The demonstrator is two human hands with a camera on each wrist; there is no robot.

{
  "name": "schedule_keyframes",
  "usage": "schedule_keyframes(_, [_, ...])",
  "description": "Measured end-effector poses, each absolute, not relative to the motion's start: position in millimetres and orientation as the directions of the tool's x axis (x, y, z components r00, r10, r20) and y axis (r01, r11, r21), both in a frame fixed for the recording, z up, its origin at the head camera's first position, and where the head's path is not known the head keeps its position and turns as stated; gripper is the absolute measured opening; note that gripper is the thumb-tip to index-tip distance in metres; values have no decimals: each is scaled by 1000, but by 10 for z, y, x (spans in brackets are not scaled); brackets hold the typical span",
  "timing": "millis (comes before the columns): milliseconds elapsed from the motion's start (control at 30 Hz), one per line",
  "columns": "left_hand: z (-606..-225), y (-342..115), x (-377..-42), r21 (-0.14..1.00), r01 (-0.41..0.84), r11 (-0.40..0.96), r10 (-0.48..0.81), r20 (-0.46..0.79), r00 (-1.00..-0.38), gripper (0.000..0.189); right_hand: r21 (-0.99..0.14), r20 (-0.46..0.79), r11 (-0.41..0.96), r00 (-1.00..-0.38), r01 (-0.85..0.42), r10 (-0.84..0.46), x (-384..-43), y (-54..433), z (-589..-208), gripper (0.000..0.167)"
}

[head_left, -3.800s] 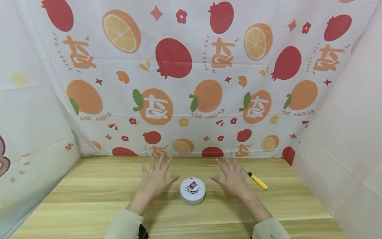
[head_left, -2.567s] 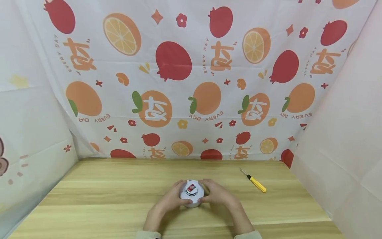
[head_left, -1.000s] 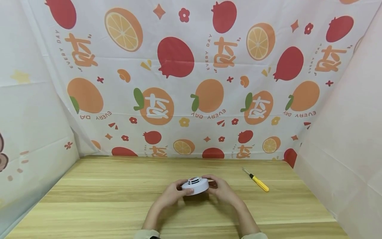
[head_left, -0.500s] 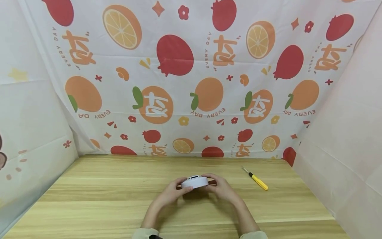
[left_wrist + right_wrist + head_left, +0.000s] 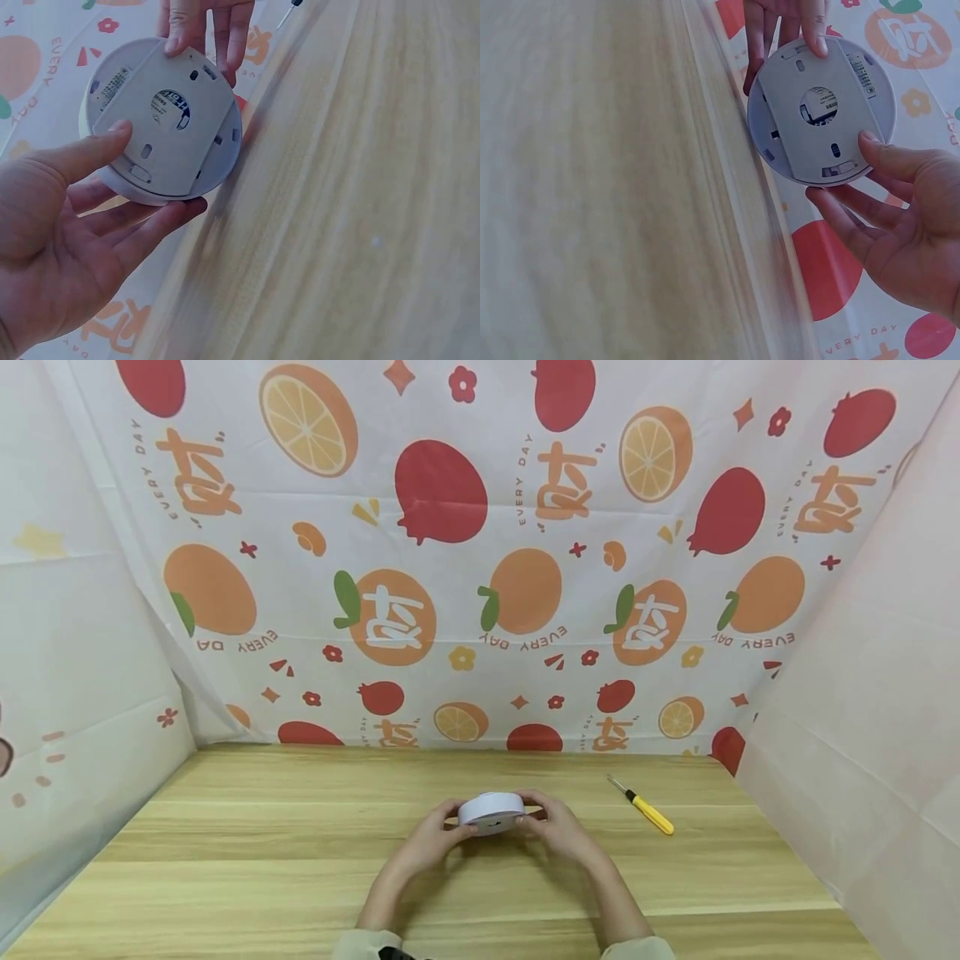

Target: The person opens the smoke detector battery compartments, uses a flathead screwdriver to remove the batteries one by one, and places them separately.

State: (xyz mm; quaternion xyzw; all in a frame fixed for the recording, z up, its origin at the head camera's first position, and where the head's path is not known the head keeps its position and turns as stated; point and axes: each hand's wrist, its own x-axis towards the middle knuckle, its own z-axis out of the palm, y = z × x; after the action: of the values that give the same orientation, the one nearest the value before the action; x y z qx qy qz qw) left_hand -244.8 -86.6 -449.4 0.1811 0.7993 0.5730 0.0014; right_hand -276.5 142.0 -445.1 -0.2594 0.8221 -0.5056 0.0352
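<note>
Both hands hold a round white smoke detector (image 5: 491,811) above the table, tilted so that its back faces the person. In the left wrist view the detector's back (image 5: 191,139) shows a flat mounting plate with slots and a round central hole; a printed label is visible through it. My left hand (image 5: 429,839) grips one side, thumb on the back plate and fingers round the rim. From the other side my right hand (image 5: 558,831) holds it the same way, its thumb (image 5: 877,150) pressing near the plate's edge. The detector's vented front is hidden.
A screwdriver (image 5: 641,805) with a yellow and black handle lies on the wooden table (image 5: 262,877), right of the hands. Behind the table hangs a fruit-patterned cloth (image 5: 465,685), and pale cloths close off the left and right sides.
The hands, first spread apart beside the detector, have closed round it and lifted it off the table. Since then it has been tipped, turning its vented front away and its back toward the person.
</note>
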Motion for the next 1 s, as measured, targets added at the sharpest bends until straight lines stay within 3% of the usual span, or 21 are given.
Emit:
schedule_keyframes(300, [-4472, -833, -2420, 921, 302, 247, 246, 242, -939, 36, -846, 193, 368, -866, -384, -461, -2779, 1411, -4466, 35])
schedule_keyframes(533, [-4490, -813, -2428, 949, 238, 207, 235, 187, -954, 37, -914, 137, 288, -886, -286, -443, -2759, 1387, -4428, 34])
schedule_keyframes(767, [-4489, -800, -2425, 948, 226, 226, 226, 174, -958, 35, -935, 99, 265, -888, -238, -448, -2565, 1324, -4162, 32])
schedule_keyframes(1000, [-4513, -783, -2454, 943, 228, 244, 224, 174, -959, 37, -959, 75, 216, -896, -186, -438, -2666, 1350, -4302, 33])
